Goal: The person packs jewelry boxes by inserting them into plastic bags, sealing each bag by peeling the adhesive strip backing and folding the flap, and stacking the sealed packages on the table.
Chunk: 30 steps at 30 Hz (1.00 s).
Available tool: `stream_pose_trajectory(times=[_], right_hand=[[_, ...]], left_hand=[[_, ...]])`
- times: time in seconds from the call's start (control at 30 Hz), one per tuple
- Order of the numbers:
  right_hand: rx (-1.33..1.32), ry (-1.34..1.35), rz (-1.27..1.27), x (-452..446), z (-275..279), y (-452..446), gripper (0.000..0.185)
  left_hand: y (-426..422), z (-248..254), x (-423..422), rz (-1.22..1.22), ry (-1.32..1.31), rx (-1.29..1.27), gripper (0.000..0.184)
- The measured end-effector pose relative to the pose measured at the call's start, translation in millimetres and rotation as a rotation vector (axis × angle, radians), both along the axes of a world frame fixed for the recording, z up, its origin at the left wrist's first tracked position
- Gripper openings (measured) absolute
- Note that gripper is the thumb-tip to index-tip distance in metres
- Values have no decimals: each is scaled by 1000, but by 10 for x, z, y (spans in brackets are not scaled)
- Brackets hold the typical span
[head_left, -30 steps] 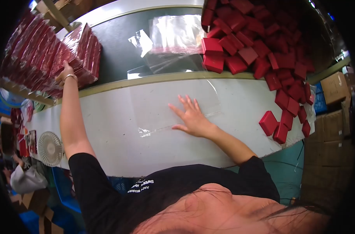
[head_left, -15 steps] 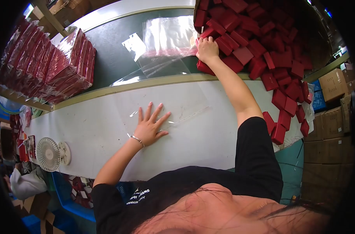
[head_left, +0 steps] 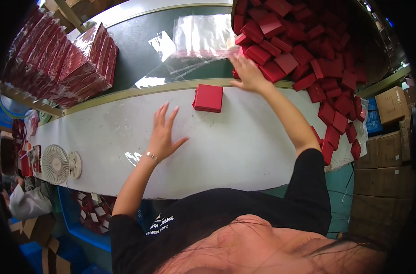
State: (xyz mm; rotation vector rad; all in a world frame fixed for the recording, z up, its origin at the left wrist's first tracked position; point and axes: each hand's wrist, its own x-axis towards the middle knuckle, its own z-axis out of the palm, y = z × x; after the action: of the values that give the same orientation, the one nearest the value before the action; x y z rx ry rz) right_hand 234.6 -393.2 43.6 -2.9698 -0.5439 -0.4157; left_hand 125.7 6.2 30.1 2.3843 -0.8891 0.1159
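Lying flat at the upper centre of the frame, a square red box [head_left: 209, 98] rests on the white table [head_left: 244, 155], apart from both hands; the left hand [head_left: 163, 136], left of centre, has its fingers spread wide and thumb well out, holding nothing; the right hand [head_left: 250, 76], above and right of the box, stretches its fingers toward the clear bags [head_left: 203, 34] and the heap of red boxes [head_left: 303, 54] at the upper right, thumb apart; whether its tips touch either, I cannot tell; the box looks light and stiff, probably card, with smooth faces that might slip a little and corners that could dent; two opposite sides seem the best hold, with gentle pressure kept off any lid seam.
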Motion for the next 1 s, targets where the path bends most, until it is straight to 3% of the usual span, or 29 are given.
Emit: stream_pose_trajectory(times=[0.1, 0.13, 0.23, 0.33, 0.43, 0.47, 0.53, 0.57, 0.67, 0.83, 0.9, 0.97, 1.0], right_hand=[[-254, 243, -65, 448, -239, -412, 102], [-270, 317, -73, 391, -116, -352, 105], [-252, 555, -50, -3, 416, -8, 114], [-169, 373, 268, -693, 311, -33, 101], [-402, 134, 307, -1343, 369, -206, 95], [-411, 48, 207, -1458, 373, -314, 91], [-432, -131, 15, -1633, 392, -501, 83], [-336, -21, -169, -1683, 226, -552, 73], [210, 216, -461, -1925, 0, -124, 72], [194, 67, -346, -1893, -397, 18, 71], [266, 239, -346, -1913, -376, -251, 68], [397, 505, -333, -1909, -244, -469, 73], [355, 449, -379, -1923, -257, -390, 77]], left_hand=[[-589, -30, 367, -22, 30, -32, 114], [-740, -34, 484, -29, 57, -58, 115], [-961, -26, 816, -123, -71, 207, 108], [-957, 63, 666, -180, -15, 345, 98], [-977, 233, 53, -129, 133, 335, 102], [-982, 209, -121, -119, 200, 299, 104], [-1060, -41, -399, -79, 87, 227, 94], [-1129, -112, -513, -40, 69, 210, 90], [-1302, -254, -651, 22, -3, 151, 80], [-1053, 44, -760, -4, 35, 33, 76], [-575, -13, -640, 72, -153, 5, 69], [12, -158, -549, 222, -225, 135, 60], [318, -310, -566, 244, -212, 188, 58]])
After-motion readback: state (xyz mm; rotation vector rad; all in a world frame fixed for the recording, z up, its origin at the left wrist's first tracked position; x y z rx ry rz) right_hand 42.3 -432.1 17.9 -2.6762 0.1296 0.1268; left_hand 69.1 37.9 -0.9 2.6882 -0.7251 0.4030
